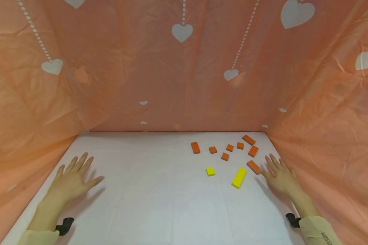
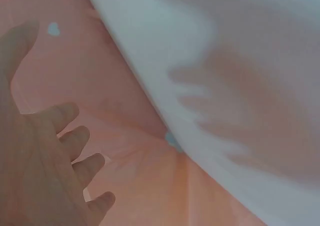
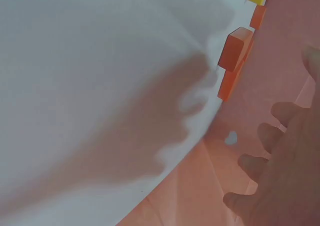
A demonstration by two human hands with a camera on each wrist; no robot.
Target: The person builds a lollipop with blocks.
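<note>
The head camera looks forward and down across the white table [image 1: 159, 197], patterned cloth [image 1: 159, 71] filling its upper half. Both wrist cameras sit closer: left hand [image 2: 40, 158] at frame left, right hand [image 3: 290, 166] at lower right, with orange blocks [image 3: 233, 53] upper right that the head view shares, right of centre.

Right hand [image 3: 287, 168] spread; shadow [image 3: 135, 131] on white surface [image 3: 60, 60], near orange blocks [image 3: 233, 51]
</note>
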